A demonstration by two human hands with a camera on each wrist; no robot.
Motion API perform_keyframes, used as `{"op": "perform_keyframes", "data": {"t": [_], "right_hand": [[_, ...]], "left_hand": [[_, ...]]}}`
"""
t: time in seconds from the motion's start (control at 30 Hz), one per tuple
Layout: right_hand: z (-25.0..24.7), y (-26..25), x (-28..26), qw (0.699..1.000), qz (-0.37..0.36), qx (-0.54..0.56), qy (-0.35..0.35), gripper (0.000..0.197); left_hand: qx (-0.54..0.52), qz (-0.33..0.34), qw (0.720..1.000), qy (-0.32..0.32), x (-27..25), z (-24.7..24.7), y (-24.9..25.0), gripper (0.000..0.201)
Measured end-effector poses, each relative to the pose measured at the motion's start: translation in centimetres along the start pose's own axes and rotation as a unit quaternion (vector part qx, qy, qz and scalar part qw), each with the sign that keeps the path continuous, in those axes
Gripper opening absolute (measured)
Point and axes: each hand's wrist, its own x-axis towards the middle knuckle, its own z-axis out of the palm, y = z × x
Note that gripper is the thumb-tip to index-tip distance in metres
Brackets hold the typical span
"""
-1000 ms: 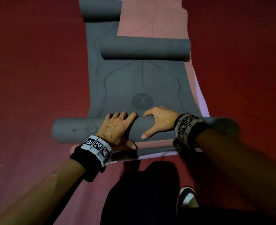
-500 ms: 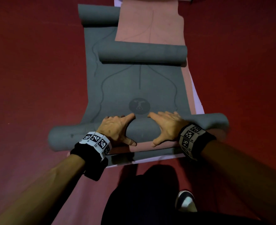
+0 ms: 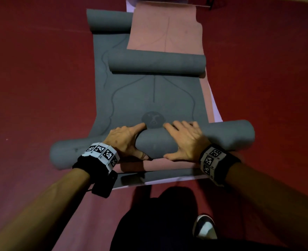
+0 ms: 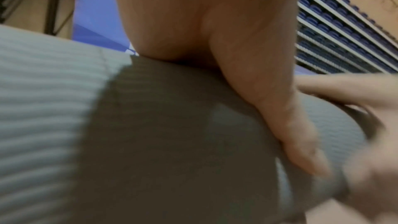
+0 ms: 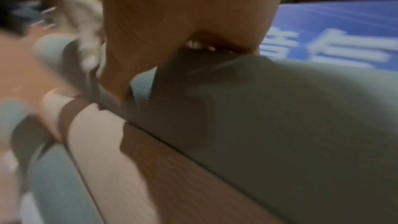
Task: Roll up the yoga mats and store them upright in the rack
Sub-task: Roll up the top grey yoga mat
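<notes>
A grey yoga mat [image 3: 149, 95] lies lengthwise on the floor, and its near end is wound into a thick roll [image 3: 156, 144] lying across in front of me. My left hand [image 3: 126, 140] and right hand [image 3: 184, 140] press side by side on the middle of that roll. The fingers lie straight over its top and the thumbs sit on its near side. The fingertips reach the round logo [image 3: 152, 120]. In the left wrist view my palm rests on the ribbed grey roll [image 4: 150, 125]. The right wrist view shows the roll [image 5: 280, 117] above a pink mat [image 5: 172, 168].
A second grey roll [image 3: 156, 65] lies across the flat mat further off, and a third [image 3: 109, 21] sits at the far left. A pink mat [image 3: 165, 31] and a pale one [image 3: 216, 113] lie underneath. Red floor [image 3: 40, 69] surrounds them. My shoe [image 3: 204, 227] is close below.
The near roll has moved away from me, up to the round logo. Both hands shifted from a spread hold to lying flat over its top, closer together.
</notes>
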Motion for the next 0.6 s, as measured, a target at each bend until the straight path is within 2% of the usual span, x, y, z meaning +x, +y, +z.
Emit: {"op": "perform_keyframes", "data": {"t": [0.1, 0.27, 0.37, 0.47, 0.6], "right_hand": [[-0.7, 0.0, 0.1, 0.999, -0.028, -0.035, 0.016, 0.107], [-2.6, -0.2, 0.6, 0.995, 0.002, -0.003, -0.103, 0.104], [-2.2, -0.2, 0.2, 0.992, 0.013, 0.013, -0.124, 0.101], [-1.7, 0.0, 0.4, 0.988, 0.016, 0.024, -0.15, 0.089], [-2.2, 0.9, 1.1, 0.97, 0.032, 0.097, -0.223, 0.079]], "left_hand": [[-0.042, -0.014, 0.999, -0.012, -0.1, -0.7, -0.3, 0.077], [-0.051, -0.002, 0.997, -0.06, 0.4, -0.8, -0.1, 0.08], [-0.044, 0.006, 0.994, -0.098, 0.6, -0.5, 0.1, 0.082], [-0.012, 0.015, 0.992, -0.122, 0.5, 0.1, 0.6, 0.083], [0.124, 0.045, 0.99, -0.058, -0.2, 1.9, 1.8, 0.107]]}}
